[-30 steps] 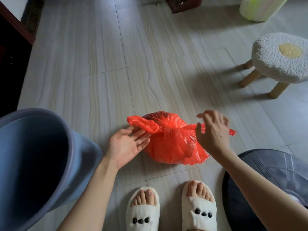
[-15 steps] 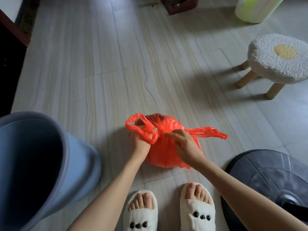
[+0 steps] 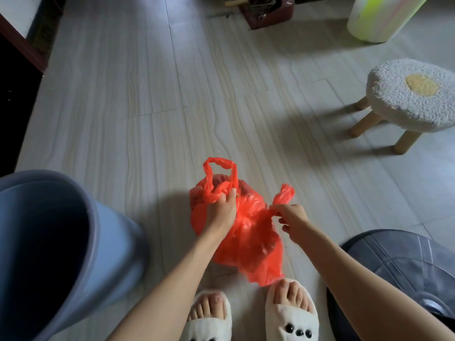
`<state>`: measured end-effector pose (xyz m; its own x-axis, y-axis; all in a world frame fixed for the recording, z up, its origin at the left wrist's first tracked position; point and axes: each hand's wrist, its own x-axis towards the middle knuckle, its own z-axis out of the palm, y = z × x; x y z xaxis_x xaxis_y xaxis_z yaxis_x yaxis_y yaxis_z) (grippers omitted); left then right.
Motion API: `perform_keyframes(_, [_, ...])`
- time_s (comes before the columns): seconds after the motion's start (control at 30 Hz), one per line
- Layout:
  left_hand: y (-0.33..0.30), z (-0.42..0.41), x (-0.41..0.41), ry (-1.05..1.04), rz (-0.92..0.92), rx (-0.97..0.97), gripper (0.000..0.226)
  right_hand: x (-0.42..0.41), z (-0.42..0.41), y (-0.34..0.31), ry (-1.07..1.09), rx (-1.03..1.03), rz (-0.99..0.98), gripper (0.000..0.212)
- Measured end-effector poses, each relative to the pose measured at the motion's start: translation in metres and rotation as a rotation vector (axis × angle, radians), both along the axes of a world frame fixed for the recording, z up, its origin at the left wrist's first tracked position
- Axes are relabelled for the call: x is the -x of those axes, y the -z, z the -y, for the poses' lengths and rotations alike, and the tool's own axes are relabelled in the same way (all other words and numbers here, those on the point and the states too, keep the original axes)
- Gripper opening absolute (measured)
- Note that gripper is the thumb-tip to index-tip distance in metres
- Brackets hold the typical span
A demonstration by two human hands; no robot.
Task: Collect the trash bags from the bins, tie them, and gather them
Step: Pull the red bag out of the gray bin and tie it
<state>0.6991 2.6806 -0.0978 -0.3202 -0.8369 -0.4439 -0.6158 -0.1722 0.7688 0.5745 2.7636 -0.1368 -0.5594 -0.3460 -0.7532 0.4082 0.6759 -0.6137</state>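
A filled red plastic trash bag (image 3: 248, 239) hangs just above the pale floor in front of my slippered feet. My left hand (image 3: 221, 211) grips the bag's left handle loop, which stands up above my fist. My right hand (image 3: 290, 219) pinches the twisted right handle, whose end sticks up past my fingers. The two handles are pulled apart, not knotted. A blue-grey bin (image 3: 56, 252) stands at the lower left, its dark inside showing no bag.
A fluffy white stool (image 3: 413, 94) with wooden legs stands at the right. A dark grey fan base (image 3: 398, 267) lies at the lower right beside my right foot. A pale yellow-green cylinder (image 3: 379, 18) and a dark red box (image 3: 268, 11) sit at the far end. Dark furniture (image 3: 14, 77) lines the left edge.
A second ago both hands hovered open beside the bag on the floor. They have since taken hold of the two handles and lifted the bag nearer my feet, spreading the handles apart.
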Motion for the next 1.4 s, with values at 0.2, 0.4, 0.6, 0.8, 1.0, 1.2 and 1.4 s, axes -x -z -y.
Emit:
perform_keyframes(0.2, [0.001,0.001,-0.001,0.502,0.307,-0.085,0.056,-0.012,-0.005,-0.024,0.024,0.388,-0.165,0.015])
perform_keyframes(0.4, [0.006,-0.011,0.005,0.660,0.618,0.249,0.091,0.002,-0.004,-0.048,-0.168,0.498,-0.208,0.019])
perform_keyframes(0.6, [0.004,-0.010,0.001,0.834,0.652,0.408,0.049,0.010,-0.003,-0.040,-0.392,0.467,0.022,0.030])
perform_keyframes(0.8, [-0.016,-0.001,-0.014,0.846,0.554,0.227,0.046,0.010,0.008,-0.024,-0.595,0.298,-0.236,0.057])
perform_keyframes(1.0, [-0.012,0.005,-0.025,0.805,0.485,0.090,0.046,0.006,0.022,-0.018,-0.783,0.189,-0.483,0.020])
perform_keyframes(1.2, [0.008,0.023,-0.049,0.495,0.093,-0.056,0.037,0.027,0.010,-0.017,0.146,0.250,-0.010,0.026])
perform_keyframes(1.4, [0.007,0.021,-0.045,0.310,-0.245,-0.362,0.027,0.025,0.004,-0.040,0.510,0.641,0.532,0.017])
